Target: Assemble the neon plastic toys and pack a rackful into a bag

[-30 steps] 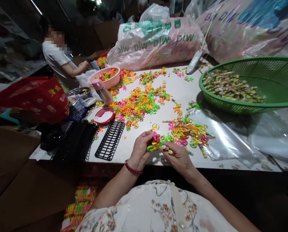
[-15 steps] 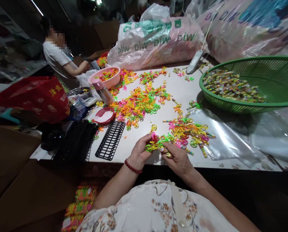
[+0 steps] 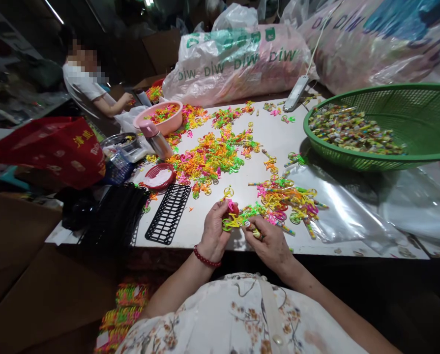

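Close above the front edge of the table, my left hand (image 3: pixel 216 227) is closed, thumb and fingers pinching a small pink-and-yellow plastic toy bicycle (image 3: pixel 227 197). Its lower parts are hidden by the fingers. A red bead bracelet is on that wrist. My right hand (image 3: pixel 269 242) is curled around a short printed candy tube (image 3: pixel 254 231), whose end points toward the left hand. Between the hands a yellow-green toy bicycle (image 3: pixel 231 223) shows; I cannot tell which hand bears it. Just beyond the right hand lies a pile of toy bicycles with candy tubes (image 3: pixel 286 199).
Loose bright toy pieces (image 3: pixel 212 155) cover mid-table. A black plastic rack (image 3: pixel 168 214) and a red basket (image 3: pixel 169 178) lie left. A green basket (image 3: pixel 352 160) of wrapped candies and clear plastic bags (image 3: pixel 347 216) are right. Large sacks (image 3: pixel 238 73) stand behind; another person sits far left.
My left hand has tilted slightly, and the pink-and-yellow toy in it has moved a little left and up. My right hand has shifted slightly left, keeping its grip on the tube.
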{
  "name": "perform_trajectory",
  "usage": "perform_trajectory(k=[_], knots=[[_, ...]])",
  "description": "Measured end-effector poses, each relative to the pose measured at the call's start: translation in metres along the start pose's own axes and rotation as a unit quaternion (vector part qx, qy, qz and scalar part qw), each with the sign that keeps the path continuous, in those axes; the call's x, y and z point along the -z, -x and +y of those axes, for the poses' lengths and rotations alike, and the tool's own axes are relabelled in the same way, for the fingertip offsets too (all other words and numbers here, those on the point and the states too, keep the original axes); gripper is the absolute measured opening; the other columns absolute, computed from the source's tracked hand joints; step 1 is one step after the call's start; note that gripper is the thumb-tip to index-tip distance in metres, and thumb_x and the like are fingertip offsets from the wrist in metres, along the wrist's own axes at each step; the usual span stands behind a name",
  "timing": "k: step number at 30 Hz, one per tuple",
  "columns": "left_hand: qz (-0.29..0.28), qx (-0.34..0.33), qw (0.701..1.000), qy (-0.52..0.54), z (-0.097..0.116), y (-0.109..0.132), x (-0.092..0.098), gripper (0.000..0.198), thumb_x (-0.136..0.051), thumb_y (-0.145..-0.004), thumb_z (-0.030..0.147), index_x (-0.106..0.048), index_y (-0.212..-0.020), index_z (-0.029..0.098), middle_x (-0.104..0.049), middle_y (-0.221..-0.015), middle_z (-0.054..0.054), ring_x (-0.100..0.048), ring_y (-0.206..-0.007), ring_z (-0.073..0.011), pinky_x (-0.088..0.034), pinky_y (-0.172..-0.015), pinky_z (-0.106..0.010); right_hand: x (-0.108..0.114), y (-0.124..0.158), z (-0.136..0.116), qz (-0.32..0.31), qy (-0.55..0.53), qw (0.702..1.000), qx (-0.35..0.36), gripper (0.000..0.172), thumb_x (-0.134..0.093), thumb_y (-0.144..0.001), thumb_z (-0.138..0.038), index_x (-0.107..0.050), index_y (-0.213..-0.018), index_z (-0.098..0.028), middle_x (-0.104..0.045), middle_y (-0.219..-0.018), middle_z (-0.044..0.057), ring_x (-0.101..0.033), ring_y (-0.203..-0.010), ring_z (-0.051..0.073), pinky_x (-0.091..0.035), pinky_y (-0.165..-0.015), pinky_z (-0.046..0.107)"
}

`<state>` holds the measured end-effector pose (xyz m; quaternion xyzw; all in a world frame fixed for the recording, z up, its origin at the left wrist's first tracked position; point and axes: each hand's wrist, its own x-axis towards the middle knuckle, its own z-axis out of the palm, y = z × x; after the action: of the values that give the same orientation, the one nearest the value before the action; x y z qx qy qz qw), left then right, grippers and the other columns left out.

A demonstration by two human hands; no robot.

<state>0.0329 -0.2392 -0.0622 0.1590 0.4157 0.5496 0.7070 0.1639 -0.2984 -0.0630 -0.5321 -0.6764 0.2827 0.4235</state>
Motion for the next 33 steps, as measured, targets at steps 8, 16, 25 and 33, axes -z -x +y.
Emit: perform_trajectory(k=[8, 16, 25, 33], knots=[[0.018, -0.069, 0.997, 0.015, 0.002, -0.01, 0.004, 0.029, -0.08, -0.068, 0.026, -0.055, -0.079, 0.016, -0.065, -0.068, 0.002, -0.06, -0.059, -0.0089, -0.049, -0.065, -0.023, -0.001, 0.007, 0.0, -0.009, -0.002, 0.997, 0.071, 0.016, -0.052, -0.083, -0.018, -0.063, -0.095, -0.02, -0.068, -0.08, 0.003, -0.062, -0.068, 0.016, -0.047, -0.064, 0.025], [0.064, -0.122, 0.99, 0.022, 0.013, -0.008, 0.013, 0.029, -0.079, -0.07, 0.028, -0.054, -0.079, 0.017, -0.062, -0.07, 0.004, -0.059, -0.062, -0.007, -0.046, -0.062, -0.019, 0.01, -0.028, 0.03, -0.006, 0.103, 0.995, -0.012, 0.021, -0.05, -0.089, -0.029, -0.068, -0.093, -0.02, -0.07, -0.082, 0.006, -0.063, -0.072, 0.02, -0.046, -0.066, 0.029], [-0.03, -0.128, 0.989, -0.073, 0.02, 0.006, 0.016, 0.028, -0.072, -0.076, 0.035, -0.05, -0.072, 0.017, -0.055, -0.059, 0.005, -0.046, -0.049, -0.0059, -0.036, -0.05, -0.019, 0.007, -0.031, 0.006, -0.033, -0.014, 0.996, -0.084, 0.031, -0.045, -0.095, -0.045, -0.059, -0.103, -0.02, -0.066, -0.083, 0.003, -0.058, -0.066, 0.016, -0.044, -0.062, 0.027], [-0.081, -0.056, 0.985, -0.145, 0.006, 0.021, 0.009, 0.031, -0.066, -0.081, 0.044, -0.047, -0.079, 0.02, -0.049, -0.054, 0.007, -0.037, -0.039, -0.0051, -0.025, -0.038, -0.017, 0.004, -0.026, 0.001, -0.072, -0.117, 0.988, -0.063, 0.027, -0.05, -0.095, -0.042, -0.065, -0.096, -0.02, -0.065, -0.084, 0.002, -0.057, -0.077, 0.016, -0.044, -0.071, 0.026]])
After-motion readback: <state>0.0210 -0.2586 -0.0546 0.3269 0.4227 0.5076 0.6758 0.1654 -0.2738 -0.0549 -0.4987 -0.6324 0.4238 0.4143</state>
